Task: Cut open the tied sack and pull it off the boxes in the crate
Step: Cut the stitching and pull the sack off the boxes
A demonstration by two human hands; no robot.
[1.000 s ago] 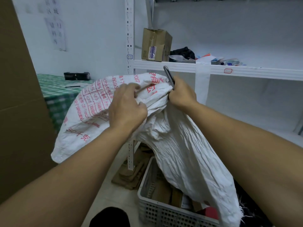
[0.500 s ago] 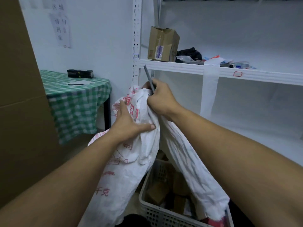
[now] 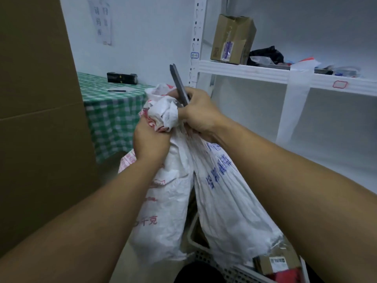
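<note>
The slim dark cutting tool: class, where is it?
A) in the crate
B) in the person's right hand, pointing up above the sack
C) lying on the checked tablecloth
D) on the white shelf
B: the right hand grips the cutting tool, its dark end pointing up above the bunched sack that the left hand also grips.

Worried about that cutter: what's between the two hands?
Head view: only the bunched top of the sack lies between the left hand and the right hand gripping the cutter.

Bunched white printed sack (image 3: 175,190) hangs above boxes (image 3: 275,263) in crate (image 3: 206,256).
</note>
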